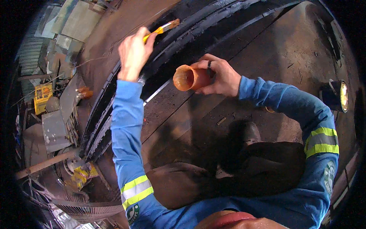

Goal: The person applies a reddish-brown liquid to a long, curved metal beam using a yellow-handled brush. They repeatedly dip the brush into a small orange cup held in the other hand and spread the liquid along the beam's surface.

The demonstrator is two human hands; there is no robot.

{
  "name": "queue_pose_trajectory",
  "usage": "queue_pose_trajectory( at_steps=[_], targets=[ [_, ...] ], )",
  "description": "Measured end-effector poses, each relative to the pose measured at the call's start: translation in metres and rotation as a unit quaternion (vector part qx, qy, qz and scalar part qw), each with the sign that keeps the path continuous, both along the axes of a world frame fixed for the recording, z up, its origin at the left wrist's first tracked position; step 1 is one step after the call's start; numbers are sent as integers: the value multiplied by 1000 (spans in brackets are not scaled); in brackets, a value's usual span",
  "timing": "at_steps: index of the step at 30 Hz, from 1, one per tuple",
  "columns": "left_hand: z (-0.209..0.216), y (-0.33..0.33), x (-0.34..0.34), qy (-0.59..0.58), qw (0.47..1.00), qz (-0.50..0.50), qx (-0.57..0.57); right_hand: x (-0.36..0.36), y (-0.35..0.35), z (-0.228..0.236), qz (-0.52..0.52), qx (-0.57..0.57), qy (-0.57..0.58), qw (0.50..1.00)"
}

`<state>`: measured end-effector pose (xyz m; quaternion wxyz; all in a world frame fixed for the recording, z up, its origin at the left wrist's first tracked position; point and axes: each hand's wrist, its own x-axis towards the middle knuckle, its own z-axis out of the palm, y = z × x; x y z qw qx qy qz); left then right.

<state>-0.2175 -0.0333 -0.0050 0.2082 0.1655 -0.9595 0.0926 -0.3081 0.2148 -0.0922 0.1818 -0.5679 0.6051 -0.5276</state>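
My left hand (135, 50) is closed round the yellow handle of a paintbrush (162, 29). The brush's brown bristles point to the upper right, over or against a long dark metal beam (194, 32); whether they touch it I cannot tell. In my right hand (221, 76) is an orange cup (193, 78), tilted with its mouth toward the left. Fingers wrap round its far side, and a black ring sits on one of them. What lies inside the cup is too dark to make out. Dark, shiny ridges run along the beam beneath my left wrist.
A dark can (334, 95) with a wire handle stands at the far right. Metal sheets (82, 21), a yellow box (42, 98) and scrap pieces lie on the left. A rusty bar (47, 164) juts out at the lower left, near a wire grille (85, 210).
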Motion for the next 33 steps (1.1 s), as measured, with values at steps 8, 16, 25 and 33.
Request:
queue_pose_trajectory(
  at_steps=[8, 16, 25, 33],
  targets=[
    [-2, -4, -2, 21, 998, -28, 48, 0, -5, -3, 15, -22, -24, 999],
    [36, -35, 38, 17, 996, -22, 86, -10, -11, 8, 62, -65, -62, 994],
    [44, -34, 27, -5, 984, 13, 177, -54, -18, 34, 170, -33, -95, 980],
    [51, -38, 29, -133, 988, 22, 72, -67, -23, 67, 120, -23, -122, 985]
  ],
)
